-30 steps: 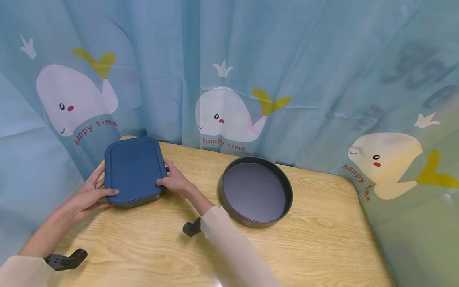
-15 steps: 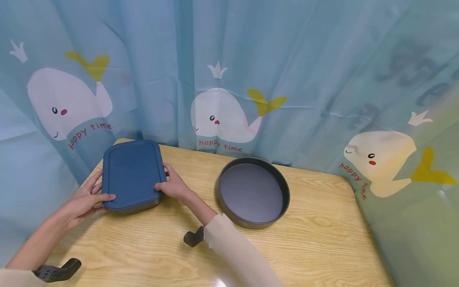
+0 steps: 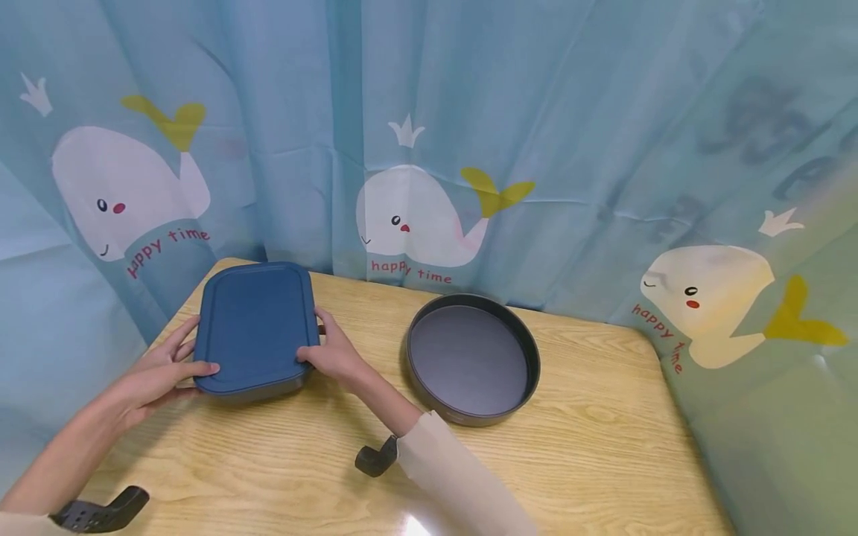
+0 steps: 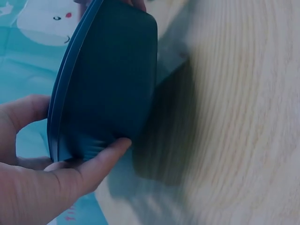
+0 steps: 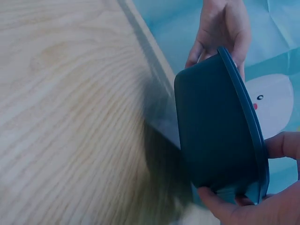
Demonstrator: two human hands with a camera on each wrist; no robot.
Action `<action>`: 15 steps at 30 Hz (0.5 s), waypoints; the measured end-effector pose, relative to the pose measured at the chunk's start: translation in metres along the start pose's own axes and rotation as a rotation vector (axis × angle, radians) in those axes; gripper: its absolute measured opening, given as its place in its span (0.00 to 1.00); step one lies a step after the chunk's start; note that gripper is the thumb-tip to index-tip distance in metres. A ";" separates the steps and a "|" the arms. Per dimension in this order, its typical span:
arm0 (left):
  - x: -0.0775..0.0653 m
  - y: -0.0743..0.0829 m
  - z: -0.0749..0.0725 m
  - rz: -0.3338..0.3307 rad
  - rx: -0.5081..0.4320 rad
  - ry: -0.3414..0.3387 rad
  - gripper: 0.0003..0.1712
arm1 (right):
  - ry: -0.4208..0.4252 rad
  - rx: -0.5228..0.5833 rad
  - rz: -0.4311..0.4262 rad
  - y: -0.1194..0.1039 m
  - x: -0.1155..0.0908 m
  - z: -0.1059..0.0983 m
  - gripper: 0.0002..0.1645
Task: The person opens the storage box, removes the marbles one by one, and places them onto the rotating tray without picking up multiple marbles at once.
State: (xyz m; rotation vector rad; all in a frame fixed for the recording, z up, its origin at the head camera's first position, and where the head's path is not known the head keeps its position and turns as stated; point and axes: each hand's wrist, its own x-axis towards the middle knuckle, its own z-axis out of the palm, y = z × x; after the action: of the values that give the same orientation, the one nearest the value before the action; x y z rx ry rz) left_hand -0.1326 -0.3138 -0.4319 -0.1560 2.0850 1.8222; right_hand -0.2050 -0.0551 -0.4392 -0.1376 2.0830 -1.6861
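Note:
A rectangular lidded food container, with a blue lid (image 3: pixel 258 327) and a darker body (image 4: pixel 112 70), is held between both hands near the table's far left corner. My left hand (image 3: pixel 153 381) grips its near left corner, thumb on the lid and a finger reaching under the body. On the opposite side, my right hand (image 3: pixel 337 356) holds the right edge, its thumb also on the lid. Both wrist views show the container raised off the wood, its shadow beneath it. The lid sits on the body, so the inside is hidden.
A round dark grey pan (image 3: pixel 469 361) stands on the wooden table (image 3: pixel 590 447), right of the container. Behind and along the sides hangs a blue curtain (image 3: pixel 295 186) printed with whales. Black wrist mounts (image 3: pixel 377 456) stick out from the sleeves.
Over the last half second the container has shifted slightly right in both hands' grip. Earlier, the whole head view moved a little. The pan stays in place on the table.

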 end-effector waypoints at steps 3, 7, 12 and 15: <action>-0.002 0.002 0.003 0.004 -0.003 -0.008 0.60 | 0.016 -0.010 0.004 0.000 -0.005 -0.001 0.49; -0.003 0.002 0.006 0.005 0.014 -0.014 0.60 | 0.026 -0.006 0.008 0.001 -0.012 -0.003 0.50; -0.006 0.005 0.010 0.012 0.026 -0.018 0.60 | 0.028 0.013 0.009 0.004 -0.019 -0.008 0.50; -0.007 0.008 0.014 0.023 0.042 -0.018 0.60 | 0.028 0.039 0.011 0.006 -0.023 -0.011 0.50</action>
State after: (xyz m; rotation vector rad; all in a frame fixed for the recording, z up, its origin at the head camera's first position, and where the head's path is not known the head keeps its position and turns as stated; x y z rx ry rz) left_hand -0.1262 -0.3001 -0.4238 -0.1052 2.1197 1.7848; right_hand -0.1876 -0.0357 -0.4372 -0.0905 2.0658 -1.7301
